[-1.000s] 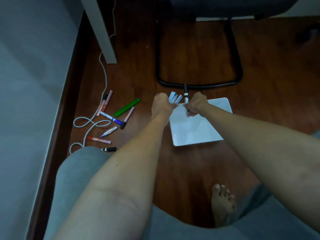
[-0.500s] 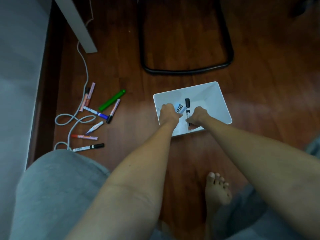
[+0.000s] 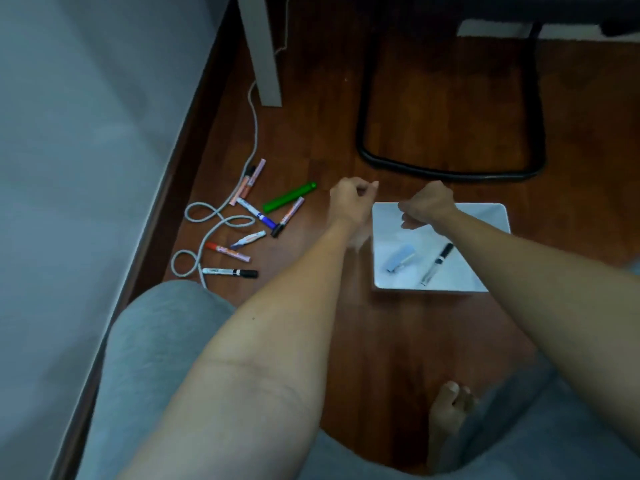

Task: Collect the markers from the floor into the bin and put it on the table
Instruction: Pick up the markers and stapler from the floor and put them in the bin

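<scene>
A white bin (image 3: 491, 216) sits on the wooden floor at centre right. Inside it lie a black-capped marker (image 3: 437, 263) and a pale blue marker bundle (image 3: 400, 259). My right hand (image 3: 427, 206) hovers over the bin's far left part, fingers curled, holding nothing. My left hand (image 3: 349, 200) is just left of the bin, loosely closed and empty. Several markers lie scattered on the floor to the left: a green one (image 3: 289, 201), a blue-capped one (image 3: 257, 213), a red-capped one (image 3: 227, 251) and a black-capped one (image 3: 230, 272).
A grey cable (image 3: 221, 220) loops through the marker pile. A grey table leg (image 3: 263, 46) stands at the back left, beside a pale wall (image 3: 86, 133). A black chair base (image 3: 446, 171) curves behind the bin. My knee (image 3: 156, 334) and bare foot (image 3: 450, 410) are below.
Both hands let the markers drop into the bin and lifted away empty. My left hand has shifted left, out of the bin, toward the marker pile.
</scene>
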The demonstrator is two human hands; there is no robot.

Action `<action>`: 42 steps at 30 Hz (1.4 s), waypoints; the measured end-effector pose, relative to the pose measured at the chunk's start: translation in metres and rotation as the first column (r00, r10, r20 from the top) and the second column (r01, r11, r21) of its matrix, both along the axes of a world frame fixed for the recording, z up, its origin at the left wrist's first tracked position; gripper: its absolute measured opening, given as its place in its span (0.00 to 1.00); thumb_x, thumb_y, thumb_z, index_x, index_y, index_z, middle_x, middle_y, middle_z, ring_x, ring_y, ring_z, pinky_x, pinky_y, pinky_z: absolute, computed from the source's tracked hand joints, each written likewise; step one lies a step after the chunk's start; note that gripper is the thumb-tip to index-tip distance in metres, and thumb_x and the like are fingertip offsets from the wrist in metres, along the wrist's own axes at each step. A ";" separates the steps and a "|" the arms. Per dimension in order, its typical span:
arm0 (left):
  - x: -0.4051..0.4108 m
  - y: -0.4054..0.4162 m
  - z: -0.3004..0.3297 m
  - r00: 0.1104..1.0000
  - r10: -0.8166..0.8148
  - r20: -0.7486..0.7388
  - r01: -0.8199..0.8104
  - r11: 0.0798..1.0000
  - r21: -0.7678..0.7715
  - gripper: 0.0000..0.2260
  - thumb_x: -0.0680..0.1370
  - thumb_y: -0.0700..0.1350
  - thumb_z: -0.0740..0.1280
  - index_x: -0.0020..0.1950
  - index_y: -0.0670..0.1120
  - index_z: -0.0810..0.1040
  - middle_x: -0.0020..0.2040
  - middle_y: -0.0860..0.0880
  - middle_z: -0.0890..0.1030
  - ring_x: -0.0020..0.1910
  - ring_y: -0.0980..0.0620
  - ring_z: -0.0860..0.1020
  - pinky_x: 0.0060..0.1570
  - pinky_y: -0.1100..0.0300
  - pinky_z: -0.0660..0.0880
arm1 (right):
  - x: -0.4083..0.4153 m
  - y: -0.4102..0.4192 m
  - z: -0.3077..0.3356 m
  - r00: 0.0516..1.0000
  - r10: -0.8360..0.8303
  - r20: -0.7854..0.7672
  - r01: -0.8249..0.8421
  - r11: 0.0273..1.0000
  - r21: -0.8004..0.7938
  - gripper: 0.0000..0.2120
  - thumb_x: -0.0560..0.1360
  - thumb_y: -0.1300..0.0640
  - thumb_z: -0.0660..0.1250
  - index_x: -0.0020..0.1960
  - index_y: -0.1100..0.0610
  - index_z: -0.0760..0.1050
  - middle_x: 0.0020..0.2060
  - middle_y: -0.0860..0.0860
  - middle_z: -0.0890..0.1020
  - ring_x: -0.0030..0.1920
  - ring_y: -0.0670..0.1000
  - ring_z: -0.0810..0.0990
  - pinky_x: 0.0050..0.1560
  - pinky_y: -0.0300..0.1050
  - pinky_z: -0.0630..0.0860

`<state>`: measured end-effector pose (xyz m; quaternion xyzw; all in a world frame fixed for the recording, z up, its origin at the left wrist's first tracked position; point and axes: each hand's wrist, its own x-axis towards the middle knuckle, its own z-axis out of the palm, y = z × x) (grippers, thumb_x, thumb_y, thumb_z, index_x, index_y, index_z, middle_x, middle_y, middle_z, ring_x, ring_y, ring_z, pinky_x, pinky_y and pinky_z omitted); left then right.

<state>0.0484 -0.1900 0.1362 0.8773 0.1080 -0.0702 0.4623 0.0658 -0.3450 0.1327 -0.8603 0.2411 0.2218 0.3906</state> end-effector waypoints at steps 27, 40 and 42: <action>-0.115 0.259 -0.129 0.495 0.805 -0.326 -0.810 0.563 0.162 0.22 0.75 0.55 0.70 0.58 0.38 0.82 0.60 0.39 0.82 0.64 0.41 0.77 0.60 0.55 0.74 | -0.012 0.305 -0.117 0.667 0.726 0.164 -0.725 0.684 -0.079 0.16 0.72 0.52 0.75 0.56 0.61 0.84 0.55 0.62 0.84 0.60 0.58 0.81 0.61 0.44 0.75; -0.104 0.252 -0.162 0.485 0.820 -0.304 -0.814 0.550 0.187 0.19 0.70 0.49 0.74 0.55 0.38 0.81 0.56 0.39 0.83 0.57 0.41 0.81 0.53 0.53 0.78 | -0.042 0.325 -0.144 0.576 0.808 0.125 -0.768 0.588 -0.254 0.18 0.74 0.55 0.71 0.62 0.58 0.79 0.59 0.61 0.79 0.61 0.62 0.79 0.58 0.50 0.76; -0.104 0.248 -0.158 0.493 0.810 -0.317 -0.807 0.562 0.181 0.18 0.68 0.49 0.75 0.53 0.39 0.83 0.55 0.39 0.84 0.55 0.42 0.82 0.51 0.54 0.79 | -0.043 0.316 -0.141 0.505 0.856 0.107 -0.800 0.511 -0.315 0.22 0.75 0.58 0.69 0.69 0.57 0.74 0.63 0.60 0.78 0.64 0.62 0.77 0.62 0.51 0.75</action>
